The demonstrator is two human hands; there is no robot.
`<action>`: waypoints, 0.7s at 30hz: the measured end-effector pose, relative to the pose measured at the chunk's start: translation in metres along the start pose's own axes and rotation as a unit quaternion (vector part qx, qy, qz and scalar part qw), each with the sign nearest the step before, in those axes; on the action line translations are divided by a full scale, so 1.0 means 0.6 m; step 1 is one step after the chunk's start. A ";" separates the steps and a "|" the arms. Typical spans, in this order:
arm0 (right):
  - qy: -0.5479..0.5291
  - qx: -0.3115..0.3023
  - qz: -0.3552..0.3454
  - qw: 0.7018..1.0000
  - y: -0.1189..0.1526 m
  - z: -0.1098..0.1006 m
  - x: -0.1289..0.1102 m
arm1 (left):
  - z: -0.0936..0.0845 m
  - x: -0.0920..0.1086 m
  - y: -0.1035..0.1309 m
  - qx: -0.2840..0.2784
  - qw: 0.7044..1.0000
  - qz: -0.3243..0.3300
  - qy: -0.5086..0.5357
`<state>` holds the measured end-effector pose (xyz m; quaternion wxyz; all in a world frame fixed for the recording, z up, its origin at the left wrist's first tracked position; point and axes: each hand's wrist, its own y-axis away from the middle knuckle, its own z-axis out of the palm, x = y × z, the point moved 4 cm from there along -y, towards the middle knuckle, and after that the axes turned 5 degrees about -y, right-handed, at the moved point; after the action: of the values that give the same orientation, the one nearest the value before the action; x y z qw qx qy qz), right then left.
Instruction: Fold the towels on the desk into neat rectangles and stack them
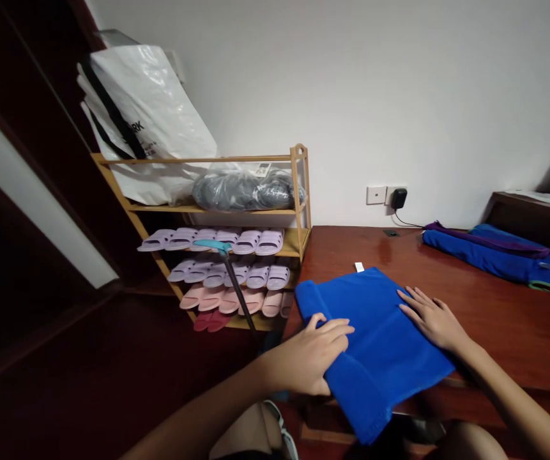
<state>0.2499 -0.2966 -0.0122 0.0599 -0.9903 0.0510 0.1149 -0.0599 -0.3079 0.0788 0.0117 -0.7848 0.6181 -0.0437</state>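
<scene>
A blue cloth [384,319] lies on the reddish-brown table, its left side folded over in a band and its lower corner hanging past the table's front edge. My left hand [310,354] is closed around the folded left band, fingers on top and thumb below. My right hand [432,316] rests flat on the cloth's right edge with fingers stretched out. A small white tag [359,267] sticks out at the cloth's far edge.
More blue fabric with purple trim [485,252] lies at the table's back right. Left of the table [504,319] stands a wooden rack [301,191] with slippers, a wrapped grey bundle and a white bag [154,102]. A blue-topped pole [236,281] leans there. A black plug [398,198] is in the wall.
</scene>
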 end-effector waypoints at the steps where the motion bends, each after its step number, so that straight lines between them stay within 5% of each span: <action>1: 0.013 0.006 0.014 1.000 0.006 -0.003 0.013 | 0.002 -0.004 -0.010 -0.008 1.000 0.003 0.007; 7: 0.076 0.010 0.103 0.992 0.073 -0.022 0.121 | 0.007 -0.036 -0.062 -0.019 1.000 0.006 -0.014; 12: 0.155 0.013 0.118 0.981 0.120 -0.039 0.175 | -0.020 -0.069 0.001 -0.006 0.998 -0.031 -0.047; 14: 0.191 0.033 0.091 0.977 0.111 -0.050 0.155 | -0.042 -0.078 0.030 0.019 0.996 -0.060 -0.058; 17: 0.153 0.072 0.068 0.983 0.066 -0.058 0.073 | -0.065 -0.072 0.028 0.080 0.985 -0.130 -0.082; 21: 0.021 0.005 0.034 0.999 -0.010 -0.022 -0.068 | -0.025 -0.036 -0.047 0.120 0.982 -0.141 -0.047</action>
<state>0.2140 -0.2885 0.0107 0.0599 -0.9899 0.0860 0.0957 -0.0390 -0.2797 0.0945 0.1290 -0.8580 0.4903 -0.0819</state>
